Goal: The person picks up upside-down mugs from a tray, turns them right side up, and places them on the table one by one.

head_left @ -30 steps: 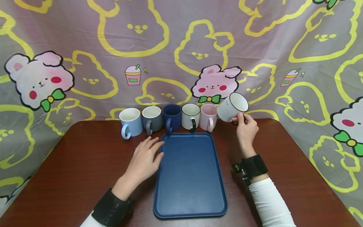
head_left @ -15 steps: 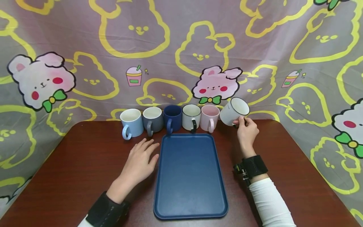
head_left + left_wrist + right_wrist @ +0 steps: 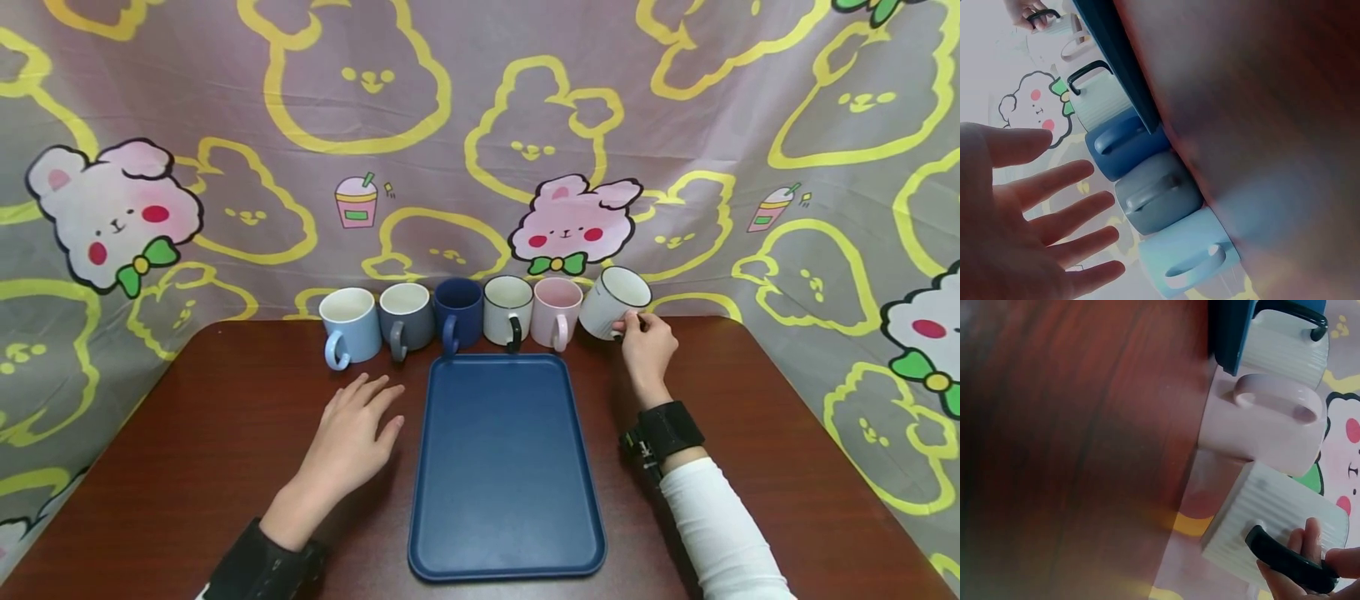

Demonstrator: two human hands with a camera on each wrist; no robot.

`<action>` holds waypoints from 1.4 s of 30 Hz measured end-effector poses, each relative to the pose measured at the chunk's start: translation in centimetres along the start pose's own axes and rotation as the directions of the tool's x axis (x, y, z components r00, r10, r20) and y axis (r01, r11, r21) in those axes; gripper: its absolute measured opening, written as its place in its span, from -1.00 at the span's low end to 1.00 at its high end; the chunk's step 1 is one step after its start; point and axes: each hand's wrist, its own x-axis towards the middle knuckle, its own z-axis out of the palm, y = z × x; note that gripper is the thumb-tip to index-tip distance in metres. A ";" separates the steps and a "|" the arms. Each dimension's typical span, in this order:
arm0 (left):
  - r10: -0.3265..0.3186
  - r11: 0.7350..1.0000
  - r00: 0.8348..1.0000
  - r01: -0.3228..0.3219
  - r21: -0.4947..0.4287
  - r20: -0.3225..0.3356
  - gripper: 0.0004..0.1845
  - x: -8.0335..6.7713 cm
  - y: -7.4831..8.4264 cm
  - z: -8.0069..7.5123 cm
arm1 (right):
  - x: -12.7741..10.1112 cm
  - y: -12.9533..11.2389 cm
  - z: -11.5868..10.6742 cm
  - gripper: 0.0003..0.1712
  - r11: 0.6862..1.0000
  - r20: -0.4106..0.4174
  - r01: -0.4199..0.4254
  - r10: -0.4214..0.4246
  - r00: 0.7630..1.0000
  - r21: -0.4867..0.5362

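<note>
The right hand [image 3: 647, 343] grips the black handle of the white ribbed mug [image 3: 617, 292], now lowered beside the pink mug [image 3: 557, 310], slightly tilted. The left hand [image 3: 352, 433], fingers released, has slid back from the blue tray [image 3: 504, 483]

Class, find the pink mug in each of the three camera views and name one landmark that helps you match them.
Head: pink mug in the back row, fifth from the left.
Left wrist: not clearly visible; only a pale handle near the top.
Right wrist: pink mug centre right, handle towards the camera.
Shared landmark: the blue tray.
</note>
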 end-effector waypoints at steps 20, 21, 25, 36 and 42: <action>-0.002 1.000 1.000 0.002 0.007 0.002 -0.53 -0.9 -0.9 -0.7 | 1.2 0.3 1.4 -0.67 0.995 0.062 -0.028 0.034 0.998 -0.095; -0.006 1.000 1.000 0.006 0.009 0.005 -0.53 -0.9 -0.9 -0.7 | 1.2 0.3 1.4 -0.67 0.995 0.064 -0.027 0.033 0.997 -0.097; -0.013 1.000 1.000 0.013 0.015 0.011 -0.53 -1.1 -1.1 -0.7 | 1.3 0.3 1.4 -0.68 0.993 0.066 -0.030 0.038 0.997 -0.116; -0.011 1.000 1.000 0.011 0.019 -0.002 -0.54 -1.6 -1.7 -1.1 | 1.1 0.3 1.5 -0.68 0.991 0.102 -0.051 0.063 0.993 -0.120; -0.013 1.000 1.000 0.013 0.020 -0.011 -0.55 -1.7 -1.8 -1.1 | 1.1 0.1 1.5 -0.68 0.989 0.129 -0.030 0.048 0.990 -0.144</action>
